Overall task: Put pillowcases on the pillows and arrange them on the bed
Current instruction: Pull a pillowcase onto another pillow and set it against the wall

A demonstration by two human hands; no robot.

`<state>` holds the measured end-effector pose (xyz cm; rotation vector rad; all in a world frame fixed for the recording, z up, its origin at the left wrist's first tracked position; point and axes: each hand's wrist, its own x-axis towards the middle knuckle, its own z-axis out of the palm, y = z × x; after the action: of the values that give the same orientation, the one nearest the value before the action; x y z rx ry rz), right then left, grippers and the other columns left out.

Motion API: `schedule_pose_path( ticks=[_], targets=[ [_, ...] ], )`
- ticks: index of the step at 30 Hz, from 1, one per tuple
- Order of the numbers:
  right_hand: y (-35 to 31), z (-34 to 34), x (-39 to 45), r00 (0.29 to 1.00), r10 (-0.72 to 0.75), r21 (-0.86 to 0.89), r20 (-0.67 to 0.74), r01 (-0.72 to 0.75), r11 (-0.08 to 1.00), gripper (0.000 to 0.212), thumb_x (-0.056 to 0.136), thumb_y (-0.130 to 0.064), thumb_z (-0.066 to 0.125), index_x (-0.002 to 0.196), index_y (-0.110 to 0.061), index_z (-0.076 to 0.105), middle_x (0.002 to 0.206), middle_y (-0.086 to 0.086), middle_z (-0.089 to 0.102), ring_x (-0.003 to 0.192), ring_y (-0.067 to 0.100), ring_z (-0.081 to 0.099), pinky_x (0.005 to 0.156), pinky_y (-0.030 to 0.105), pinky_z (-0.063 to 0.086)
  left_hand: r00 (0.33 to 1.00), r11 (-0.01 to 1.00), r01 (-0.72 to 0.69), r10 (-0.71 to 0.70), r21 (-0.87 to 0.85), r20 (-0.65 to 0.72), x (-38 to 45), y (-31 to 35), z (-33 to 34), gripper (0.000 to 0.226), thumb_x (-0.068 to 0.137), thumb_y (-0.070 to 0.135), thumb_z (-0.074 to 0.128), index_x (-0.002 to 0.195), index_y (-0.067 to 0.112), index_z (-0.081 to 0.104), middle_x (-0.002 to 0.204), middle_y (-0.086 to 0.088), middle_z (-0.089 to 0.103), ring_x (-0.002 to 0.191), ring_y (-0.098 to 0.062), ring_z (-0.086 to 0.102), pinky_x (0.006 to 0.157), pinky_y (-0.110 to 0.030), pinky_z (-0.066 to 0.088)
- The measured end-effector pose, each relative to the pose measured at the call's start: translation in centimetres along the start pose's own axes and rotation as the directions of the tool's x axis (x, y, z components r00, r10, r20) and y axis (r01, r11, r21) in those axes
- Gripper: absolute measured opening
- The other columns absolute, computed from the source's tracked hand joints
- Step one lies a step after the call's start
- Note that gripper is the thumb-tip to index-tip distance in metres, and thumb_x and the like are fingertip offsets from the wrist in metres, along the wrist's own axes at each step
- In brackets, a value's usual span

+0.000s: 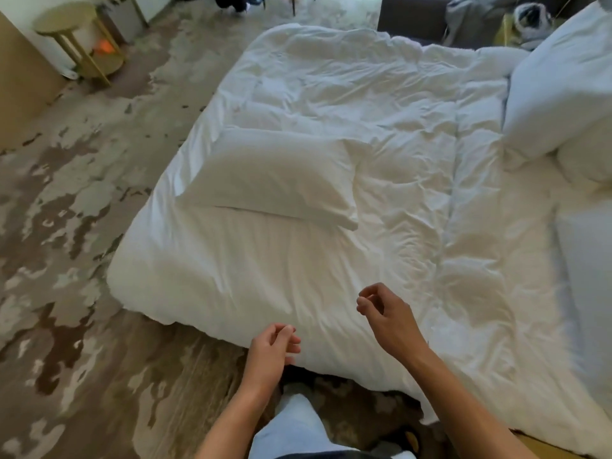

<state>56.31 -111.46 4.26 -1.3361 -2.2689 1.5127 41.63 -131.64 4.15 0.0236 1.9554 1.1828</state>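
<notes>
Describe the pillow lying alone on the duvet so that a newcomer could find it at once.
Start at the white bed and go to its left edge, near the patterned carpet. The pillow lies flat there on the duvet, alone, unlike the pillows stacked at the far right.

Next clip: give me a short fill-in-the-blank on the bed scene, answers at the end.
1. Both hands, left and right, hold ____.
2. The pillow lies flat on the ____.
3. The round side table stands on the ____ side of the picture.

Answers: nothing; bed; left
</notes>
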Motion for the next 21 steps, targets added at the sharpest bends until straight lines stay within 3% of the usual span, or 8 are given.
schedule_pose_path(
  ticks=[3, 8, 12, 17, 21],
  targets=[
    [-0.9, 2.2, 0.3, 0.994, 0.076, 0.000, -0.075, -0.077, 0.997, 0.002, 0.102, -0.036, 0.063, 0.101, -0.037, 0.065, 0.087, -0.010, 0.075, 0.082, 0.004, 0.070, 0.072, 0.021, 0.053, 0.993, 0.997, -0.061, 0.056, 0.039, 0.105, 5.0, 4.1, -2.1, 0.021, 0.102, 0.032, 0.056, 0.101, 0.019, 0.073, 0.088, 0.000, 0.077, 0.086, -0.017, 0.075, 0.077, -0.034, 0.061],
    [-2.1, 2.8, 0.5, 0.959, 0.189, 0.008, -0.210, -0.191, 0.982, 0.003, 0.101, -0.034, 0.065, 0.099, -0.035, 0.065, 0.089, -0.010, 0.075, 0.086, 0.006, 0.072, 0.078, 0.031, 0.058, 0.957, 0.984, -0.160, 0.135, 0.076, 0.258, 10.0, 11.3, -2.6, 0.022, 0.101, 0.033, 0.056, 0.100, 0.019, 0.072, 0.088, 0.002, 0.077, 0.083, -0.013, 0.075, 0.078, -0.035, 0.062],
    [-2.5, 2.1, 0.9, 0.936, 0.222, 0.031, -0.272, -0.222, 0.974, 0.005, 0.101, -0.034, 0.065, 0.097, -0.037, 0.065, 0.088, -0.009, 0.075, 0.085, 0.006, 0.071, 0.076, 0.029, 0.057, 0.922, 0.973, -0.222, 0.189, 0.061, 0.337, 11.7, 15.0, -1.7, 0.022, 0.102, 0.032, 0.055, 0.101, 0.017, 0.072, 0.090, -0.001, 0.076, 0.085, -0.016, 0.075, 0.079, -0.036, 0.062],
    [-3.5, 2.2, 4.5, 0.937, 0.254, 0.042, -0.241, -0.252, 0.967, 0.007, 0.098, -0.037, 0.065, 0.091, -0.038, 0.065, 0.081, -0.010, 0.075, 0.078, 0.007, 0.071, 0.073, 0.033, 0.058, 0.929, 0.979, -0.200, 0.176, 0.043, 0.324, 13.5, 16.2, -2.6, 0.022, 0.103, 0.029, 0.054, 0.100, 0.016, 0.072, 0.091, -0.004, 0.077, 0.087, -0.019, 0.075, 0.081, -0.040, 0.062],
    [-5.2, 3.7, 11.3, 0.967, 0.198, 0.007, -0.159, -0.200, 0.980, 0.009, 0.099, -0.030, 0.065, 0.091, -0.034, 0.065, 0.079, -0.007, 0.075, 0.078, 0.011, 0.073, 0.075, 0.034, 0.060, 0.972, 0.994, -0.106, 0.095, 0.040, 0.213, 15.8, 15.3, -5.4, 0.023, 0.103, 0.027, 0.054, 0.099, 0.015, 0.073, 0.090, -0.004, 0.077, 0.085, -0.018, 0.076, 0.083, -0.042, 0.063]
  ],
)
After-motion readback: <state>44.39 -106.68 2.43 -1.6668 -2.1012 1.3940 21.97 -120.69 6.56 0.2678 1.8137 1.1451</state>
